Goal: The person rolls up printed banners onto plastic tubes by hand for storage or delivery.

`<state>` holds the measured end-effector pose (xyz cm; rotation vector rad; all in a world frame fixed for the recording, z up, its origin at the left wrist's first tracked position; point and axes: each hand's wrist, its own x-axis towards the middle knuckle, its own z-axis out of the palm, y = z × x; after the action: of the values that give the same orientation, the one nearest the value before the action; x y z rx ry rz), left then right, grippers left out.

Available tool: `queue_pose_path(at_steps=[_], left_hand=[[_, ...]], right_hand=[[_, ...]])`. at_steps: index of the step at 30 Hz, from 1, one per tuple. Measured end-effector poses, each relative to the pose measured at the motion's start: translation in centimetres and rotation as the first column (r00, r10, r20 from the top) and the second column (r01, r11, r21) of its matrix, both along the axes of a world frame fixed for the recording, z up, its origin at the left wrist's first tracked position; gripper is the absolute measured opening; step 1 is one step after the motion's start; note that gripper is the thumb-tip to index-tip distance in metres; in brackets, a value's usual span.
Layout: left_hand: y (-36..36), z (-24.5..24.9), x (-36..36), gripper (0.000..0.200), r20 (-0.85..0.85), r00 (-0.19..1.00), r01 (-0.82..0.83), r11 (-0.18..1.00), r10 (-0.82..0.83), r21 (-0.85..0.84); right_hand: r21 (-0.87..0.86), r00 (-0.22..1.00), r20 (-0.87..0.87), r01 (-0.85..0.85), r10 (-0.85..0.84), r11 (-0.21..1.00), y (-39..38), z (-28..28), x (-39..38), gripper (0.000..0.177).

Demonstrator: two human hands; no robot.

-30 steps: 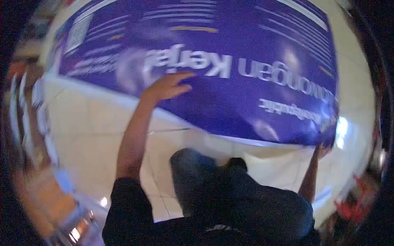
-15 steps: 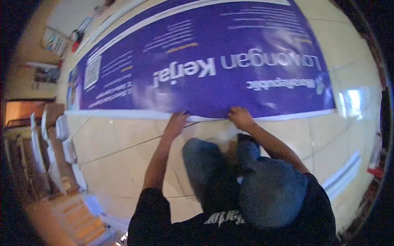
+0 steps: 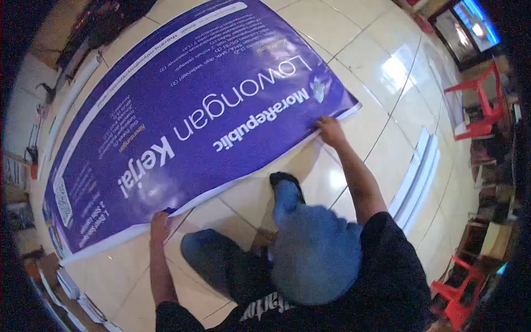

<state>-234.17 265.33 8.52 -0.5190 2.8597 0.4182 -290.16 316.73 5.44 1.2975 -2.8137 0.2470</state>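
A large purple printed banner with white lettering lies on the tiled floor, its text upside down from where I am. Along its near side runs a white edge strip. My left hand has its fingers closed on this near edge, below the large "Kerja!" lettering. Farther right, my right hand grips the same edge close to the logo end. The fingertips of both hands are partly hidden against the banner.
My bent knees and feet are on the floor tiles just in front of the banner. Long white strips lie at my right. Red plastic chairs stand beyond them, and stacked white items sit at the lower left.
My hands have moved apart along the banner's near edge, the right toward the logo end and the left toward the other end. The view has turned to the right.
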Motion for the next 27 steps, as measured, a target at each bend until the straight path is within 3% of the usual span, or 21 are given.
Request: queue_pose_path(at_steps=[1,3,5,7,9,10,11,12,13,15,16,17,18,19,21,22,23,24,25,26,27], left_hand=[[-1.1,-1.3,1.3,0.023,0.074,0.997,-0.013,1.0,0.013,0.002],[-0.6,-0.9,1.9,0.024,-0.006,0.994,-0.112,0.993,0.112,0.044],[-0.1,-2.6,2.9,0.024,-0.019,0.978,-0.207,0.978,0.207,-0.014],[-0.3,-1.6,1.7,0.024,-0.004,0.972,-0.235,0.969,0.235,-0.071],[0.4,1.4,-1.5,0.03,0.181,0.926,-0.343,0.938,0.331,0.041],[0.9,0.9,-1.7,0.03,0.206,0.91,-0.374,0.927,0.359,0.039],[1.3,0.0,-1.4,0.036,0.067,0.915,-0.386,0.913,0.397,-0.132],[1.6,-0.5,-1.4,0.043,-0.076,0.916,-0.397,0.866,0.393,-0.303],[2.0,-0.4,-1.6,0.043,-0.056,0.912,-0.402,0.86,0.406,-0.316],[3.2,0.4,-2.4,0.059,-0.169,0.887,-0.449,0.888,0.43,-0.096],[3.6,1.2,-3.2,0.059,-0.15,0.891,-0.446,0.889,0.428,-0.109],[3.8,2.4,-4.1,0.063,-0.012,0.953,-0.304,0.949,0.304,-0.079],[4.1,3.2,-4.3,0.067,0.125,0.976,-0.174,0.984,0.177,-0.029],[3.7,2.9,-3.8,0.07,0.155,0.974,-0.167,0.986,0.165,0.002],[2.8,1.7,-2.4,0.073,0.196,0.971,-0.136,0.99,0.137,-0.018],[2.3,1.7,-2.0,0.072,0.203,0.973,-0.099,0.993,0.11,-0.064],[1.9,2.1,-1.7,0.072,0.218,0.964,-0.136,0.987,0.153,-0.091],[1.5,2.3,-1.5,0.07,0.191,0.96,-0.18,0.973,0.206,-0.143],[0.9,2.4,-0.8,0.069,0.158,0.955,-0.22,0.957,0.25,-0.187],[0.1,2.1,0.4,0.069,0.155,0.949,-0.242,0.95,0.274,-0.199],[-0.7,1.4,1.8,0.067,0.184,0.941,-0.219,0.924,0.285,-0.312]], right_hand=[[0.003,0.996,0.045,0.077,-0.077,0.997,2.6,-0.5,-2.8,0.036],[-0.029,0.981,-0.019,0.19,-0.191,0.981,5.1,2.5,-5.6,0.03],[-0.007,0.985,-0.055,0.164,-0.164,0.986,7.8,3.3,-8.9,0.028],[-0.077,0.981,0.047,0.193,-0.19,0.978,10.5,1.5,-12.4,0.026],[-0.063,0.974,0.114,0.203,-0.195,0.977,11.8,1.6,-14.4,0.022],[-0.077,0.902,0.332,0.318,-0.277,0.945,12.2,1.6,-15.6,0.021],[-0.057,0.775,0.533,0.433,-0.339,0.9,12.6,1.5,-16.9,0.021],[-0.048,0.763,0.587,0.368,-0.272,0.929,13.9,0.9,-19.1,0.019],[-0.045,0.74,0.639,0.309,-0.21,0.95,14.5,0.3,-20.4,0.018],[-0.016,0.542,0.796,0.465,-0.271,0.885,13.1,2.8,-20.1,0.016],[0.097,0.554,0.752,0.443,-0.357,0.891,13.0,3.3,-20.4,0.02],[0.201,0.574,0.698,0.417,-0.428,0.887,12.9,3.5,-21.2,0.024],[0.127,0.473,0.773,0.537,-0.423,0.834,12.7,3.4,-21.2,0.028],[0.074,0.366,0.846,0.64,-0.388,0.764,12.6,3.0,-20.9,0.032],[0.077,0.416,0.815,0.613,-0.404,0.786,12.7,2.1,-22.2,0.038],[-0.04,0.31,0.942,0.487,-0.13,0.872,17.5,-2.3,-27.1,0.041],[0.121,0.201,0.945,0.514,-0.257,0.849,19.3,-4.8,-30.2,0.039],[0.076,0.371,0.892,0.443,-0.26,0.893,16.8,-2.3,-27.7,0.031],[0.081,0.382,0.815,0.669,-0.436,0.739,14.3,-0.7,-24.6,0.02],[0.126,0.444,0.748,0.636,-0.494,0.762,14.8,-0.7,-24.2,0.015],[0.109,0.415,0.797,0.617,-0.44,0.779,21.8,-6.7,-29.7,0.012]])
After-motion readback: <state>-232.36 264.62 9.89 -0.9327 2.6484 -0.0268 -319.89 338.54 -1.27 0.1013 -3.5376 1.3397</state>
